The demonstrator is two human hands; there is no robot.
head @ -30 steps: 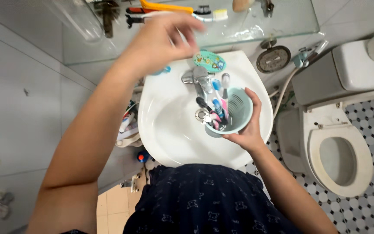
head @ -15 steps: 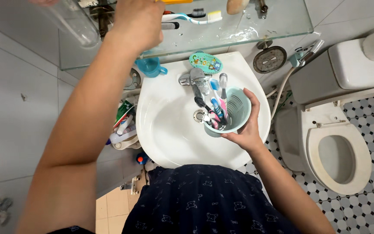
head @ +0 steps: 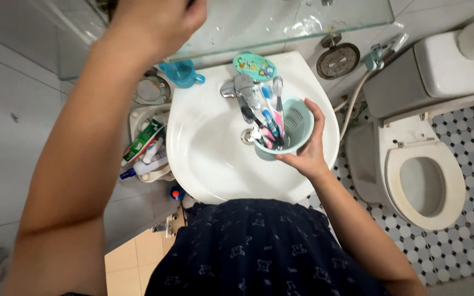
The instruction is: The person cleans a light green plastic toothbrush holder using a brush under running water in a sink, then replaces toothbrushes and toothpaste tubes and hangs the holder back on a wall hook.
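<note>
The right hand (head: 303,151) wraps its grip around the pale teal ribbed plastic cup (head: 289,131), tilted over the white ceramic basin (head: 209,159) with several coloured toothbrushes (head: 270,118) inside it. The left hand (head: 157,22) is raised at the clear glass shelf (head: 281,22), its grip hidden, so its opening cannot be told. Compared with half a second ago, that hand sits higher in view, and the toothbrush seen lying on the shelf is gone from sight

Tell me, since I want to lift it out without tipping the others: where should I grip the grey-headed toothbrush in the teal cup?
Probably by its neck just below the grey-headed toothbrush head, pinching with fingers from above. It stands highest, leaning toward the tap, clear of the teal cup rim; its handle is buried among the other brushes. The right hand already wraps the cup's outer side.
</note>
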